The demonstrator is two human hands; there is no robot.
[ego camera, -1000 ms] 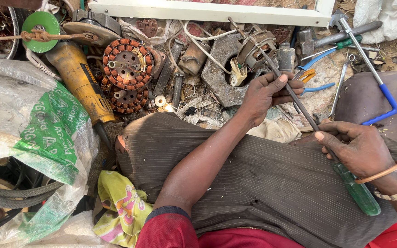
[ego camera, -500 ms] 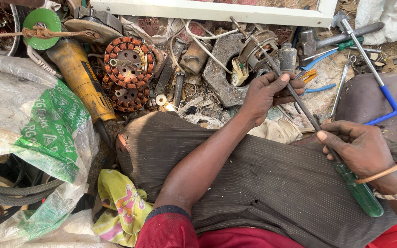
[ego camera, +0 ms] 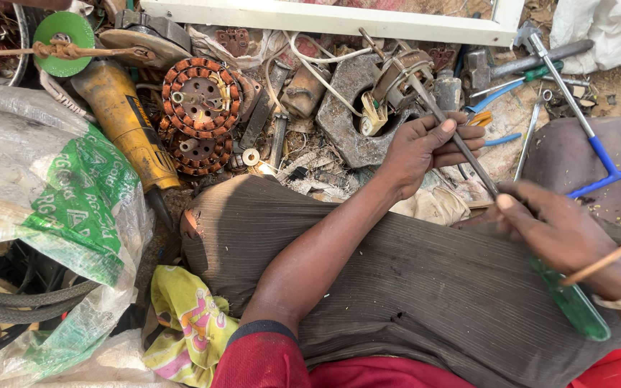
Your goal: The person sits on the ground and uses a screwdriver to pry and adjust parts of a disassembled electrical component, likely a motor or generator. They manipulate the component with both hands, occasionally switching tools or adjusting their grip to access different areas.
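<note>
Over on the left a yellow angle grinder (ego camera: 120, 118) with a green disc (ego camera: 65, 32) lies beside 2 copper-wound stators (ego camera: 201, 97). Past them, in the scrap, sits a small motor frame (ego camera: 397, 75). The left hand (ego camera: 425, 147) reaches out just below it, its fingers curled around the steel shaft of a long screwdriver (ego camera: 461, 147), thumb pressed on top. That shaft runs on a diagonal, tip up at the motor frame, translucent green handle low at the right. The right hand (ego camera: 562, 233) is closed around the shaft close to the handle, above the striped cloth (ego camera: 397, 287) on the lap. The left hand is the nearer to the tip. A blue-handled tool (ego camera: 598, 151) lies farther right.
</note>
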